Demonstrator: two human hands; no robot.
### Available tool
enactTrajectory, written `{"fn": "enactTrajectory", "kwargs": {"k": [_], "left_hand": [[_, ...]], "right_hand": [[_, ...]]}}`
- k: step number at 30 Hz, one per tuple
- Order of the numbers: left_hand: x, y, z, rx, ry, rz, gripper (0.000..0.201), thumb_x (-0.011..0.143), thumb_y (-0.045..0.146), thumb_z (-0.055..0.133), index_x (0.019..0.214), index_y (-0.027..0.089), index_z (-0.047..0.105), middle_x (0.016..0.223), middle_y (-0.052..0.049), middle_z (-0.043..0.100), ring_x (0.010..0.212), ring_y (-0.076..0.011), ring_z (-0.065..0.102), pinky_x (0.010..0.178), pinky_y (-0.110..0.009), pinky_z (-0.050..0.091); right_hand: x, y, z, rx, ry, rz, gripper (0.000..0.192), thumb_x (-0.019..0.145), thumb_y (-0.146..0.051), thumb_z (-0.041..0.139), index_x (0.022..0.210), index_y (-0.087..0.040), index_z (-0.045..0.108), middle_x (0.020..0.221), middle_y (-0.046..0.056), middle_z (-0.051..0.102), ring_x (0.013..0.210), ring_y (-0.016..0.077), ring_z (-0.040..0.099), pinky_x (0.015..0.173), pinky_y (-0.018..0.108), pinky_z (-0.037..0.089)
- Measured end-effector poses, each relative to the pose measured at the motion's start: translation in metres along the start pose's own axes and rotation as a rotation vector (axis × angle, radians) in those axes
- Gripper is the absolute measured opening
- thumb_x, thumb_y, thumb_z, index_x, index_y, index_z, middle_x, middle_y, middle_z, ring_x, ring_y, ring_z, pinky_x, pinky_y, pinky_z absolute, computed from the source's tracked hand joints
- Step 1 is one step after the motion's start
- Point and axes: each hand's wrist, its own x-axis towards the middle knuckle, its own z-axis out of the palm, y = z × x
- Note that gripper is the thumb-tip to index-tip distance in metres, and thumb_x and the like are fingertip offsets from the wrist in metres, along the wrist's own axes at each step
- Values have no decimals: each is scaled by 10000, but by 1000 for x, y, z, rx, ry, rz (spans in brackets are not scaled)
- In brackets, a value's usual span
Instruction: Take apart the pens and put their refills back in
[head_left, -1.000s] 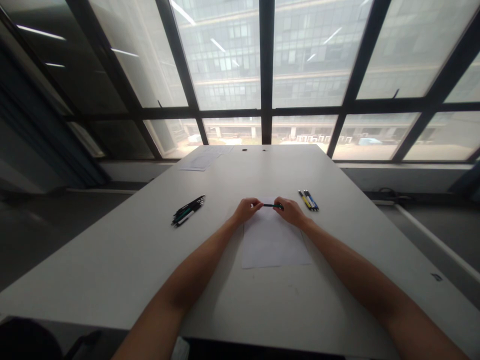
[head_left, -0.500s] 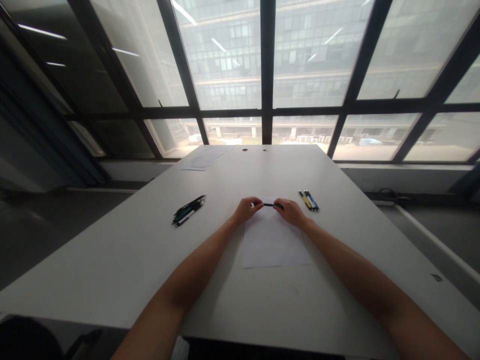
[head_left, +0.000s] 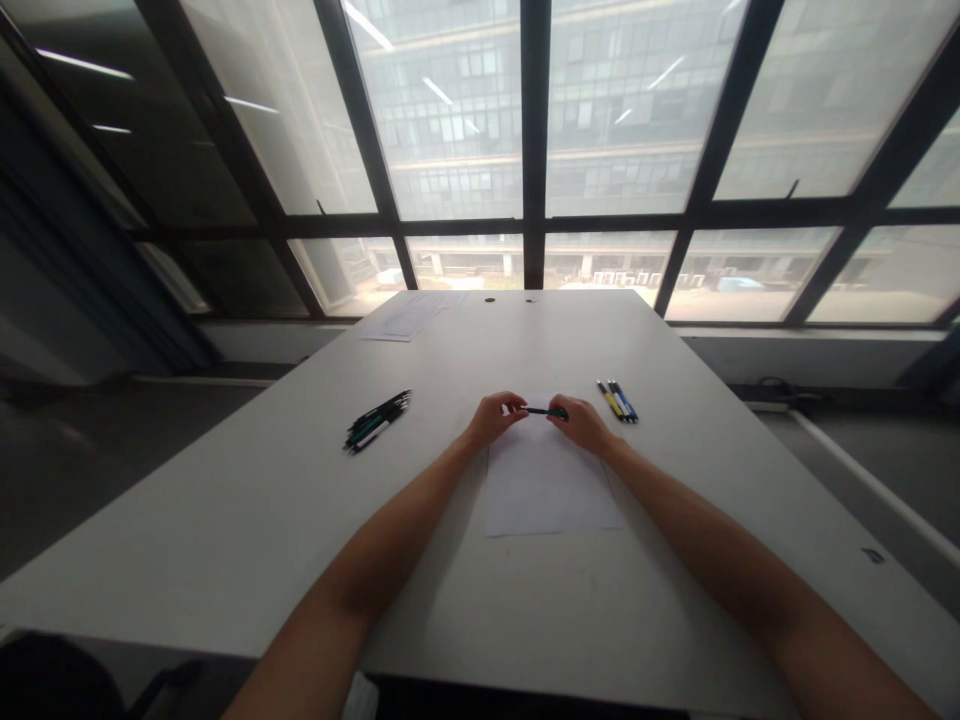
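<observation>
One dark pen (head_left: 541,411) is held level between two hands above the far edge of a single white sheet of paper (head_left: 547,480), which lies near the middle of the white table (head_left: 225,520). The left hand (head_left: 493,417) is closed on the pen's left end, its fingers curled narrowly around it; the right hand (head_left: 581,424) is pinched on the right end, fingers likewise drawn in tight. Both forearms are stretched out from the near edge of the table.

Toward the left edge, a loose bundle of dark pens (head_left: 376,421) is laid; about five or six can be made out, though an exact count cannot be told. Just right of the right hand, three pens (head_left: 617,400) are set side by side, one with yellow and two with blue on the barrel. At the far edge, some printed papers (head_left: 409,318) are spread, and two small round holes (head_left: 508,299) are seen in the tabletop. No brand, label or writing can be read on anything.
</observation>
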Motion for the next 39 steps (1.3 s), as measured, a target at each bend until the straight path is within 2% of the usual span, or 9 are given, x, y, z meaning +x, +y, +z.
{"fn": "enactTrajectory", "kwargs": {"k": [9,21,28,34,39], "left_hand": [[1,-3,1,95,-10,-48,316,866,432,597,766,160,724,721,-20,714,632,-121,568,605,-241,417],[0,1,-1,37,4,-9,186,814,352,684,858,176,726,802,-28,724,713,-133,610,657,-254,438],[1,1,0,31,35,-10,240,838,391,650,896,172,726,831,-36,721,726,-139,604,640,-250,433],[2,-3,1,64,14,-70,311,872,423,585,770,162,719,728,-23,706,673,-135,588,639,-249,435],[1,-1,0,76,5,-64,308,868,422,585,766,165,721,718,-15,704,643,-126,571,606,-240,421]], "right_hand": [[-1,-4,-2,-17,8,-11,34,839,-229,638,870,-215,640,788,8,676,696,145,581,669,235,390],[-1,-4,-4,-82,-29,-13,114,911,-307,593,905,-221,667,844,35,707,754,168,623,689,247,394],[0,0,-1,-87,-30,-1,160,934,-332,568,930,-222,684,880,46,722,801,178,646,715,249,410],[0,-1,-1,-53,-33,-12,157,931,-327,569,937,-224,688,897,49,724,818,182,650,736,255,426],[0,0,-1,27,-27,-8,137,852,-292,668,964,-214,664,859,32,711,759,165,630,715,249,433]]}}
